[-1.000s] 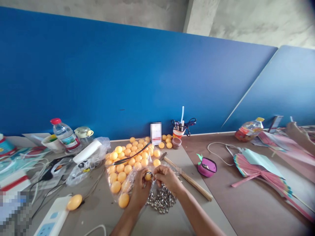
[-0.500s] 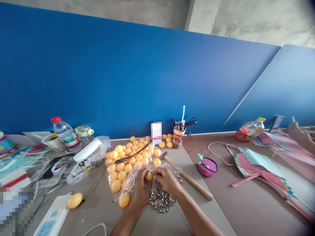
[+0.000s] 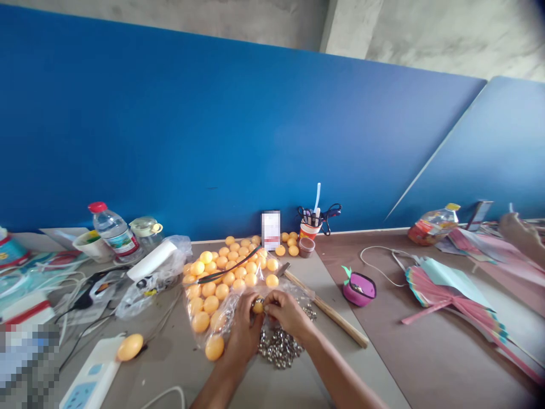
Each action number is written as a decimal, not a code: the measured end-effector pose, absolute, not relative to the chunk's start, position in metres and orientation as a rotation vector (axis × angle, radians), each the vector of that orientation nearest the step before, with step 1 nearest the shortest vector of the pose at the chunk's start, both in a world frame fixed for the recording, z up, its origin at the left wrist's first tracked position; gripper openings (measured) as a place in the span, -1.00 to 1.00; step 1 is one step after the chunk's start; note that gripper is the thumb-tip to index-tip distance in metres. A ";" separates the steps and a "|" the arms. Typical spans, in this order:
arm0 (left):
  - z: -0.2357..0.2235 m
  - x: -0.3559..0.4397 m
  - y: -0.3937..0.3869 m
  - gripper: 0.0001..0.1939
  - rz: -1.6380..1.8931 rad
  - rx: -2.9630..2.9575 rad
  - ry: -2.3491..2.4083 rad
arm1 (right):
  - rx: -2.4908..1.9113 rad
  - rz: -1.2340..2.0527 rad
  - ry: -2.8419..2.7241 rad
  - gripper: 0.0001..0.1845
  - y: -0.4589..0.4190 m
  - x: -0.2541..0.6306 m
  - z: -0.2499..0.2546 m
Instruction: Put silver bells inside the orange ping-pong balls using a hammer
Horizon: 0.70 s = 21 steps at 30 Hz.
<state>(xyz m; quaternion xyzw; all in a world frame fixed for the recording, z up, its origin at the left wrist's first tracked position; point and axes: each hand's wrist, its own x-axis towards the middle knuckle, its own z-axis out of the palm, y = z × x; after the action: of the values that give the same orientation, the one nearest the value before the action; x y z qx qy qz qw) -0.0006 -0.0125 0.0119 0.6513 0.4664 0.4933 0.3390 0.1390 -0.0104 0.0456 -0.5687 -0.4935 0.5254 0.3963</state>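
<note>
My left hand (image 3: 243, 319) is closed around a small orange ball (image 3: 258, 307), with shiny metal showing at its top. Beside it, the fingers of my right hand (image 3: 285, 310) are pinched together against the ball's right side; what they hold is too small to make out. Below both hands lies a pile of small shiny metal pieces (image 3: 281, 347). To the left, many orange balls (image 3: 208, 289) rest in and around a clear plastic bag (image 3: 230, 309). A long dark strip (image 3: 230, 271) lies across them. Right of my hands is a wooden-handled hammer (image 3: 336, 319).
A purple pouch (image 3: 360, 288) sits to the right, near pink fans (image 3: 447, 292). Behind stand a phone (image 3: 271, 230) and a cup of tools (image 3: 310, 229). A bottle (image 3: 116, 234), power strip (image 3: 91, 375) and cables crowd the left. Another person's hand (image 3: 520, 230) shows far right.
Both hands stay at the same place around the ball, with only a very slight shift of the fingers. The other things lie as before.
</note>
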 end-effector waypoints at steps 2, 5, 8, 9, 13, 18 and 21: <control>0.011 0.000 -0.012 -0.70 1.287 1.702 1.212 | -1.433 1.345 -1.233 -0.96 -0.011 0.138 0.047; 0.010 0.000 -0.012 -0.70 1.303 1.718 1.222 | -1.409 1.372 -1.205 -0.96 -0.011 0.137 0.048; 0.010 0.000 -0.013 -0.69 1.306 1.743 1.237 | -1.388 1.414 -1.164 -0.97 -0.011 0.138 0.048; 0.010 -0.001 -0.013 -0.69 1.302 1.752 1.237 | -1.384 1.427 -1.152 -0.97 -0.011 0.138 0.047; 0.010 -0.001 -0.013 -0.68 1.292 1.757 1.226 | -1.377 1.453 -1.132 -0.95 -0.011 0.139 0.047; 0.008 0.000 -0.012 -0.67 1.285 1.739 1.234 | -1.423 1.398 -1.139 -0.97 -0.012 0.136 0.049; 0.010 0.000 -0.013 -0.67 1.281 1.759 1.247 | -1.438 1.353 -1.131 -0.99 -0.013 0.134 0.047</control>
<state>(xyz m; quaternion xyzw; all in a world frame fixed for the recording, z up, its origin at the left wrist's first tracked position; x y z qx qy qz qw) -0.0001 -0.0132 0.0095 0.6665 0.4725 0.4853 0.3113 0.1336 -0.0127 0.0467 -0.5737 -0.4513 0.5396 0.4196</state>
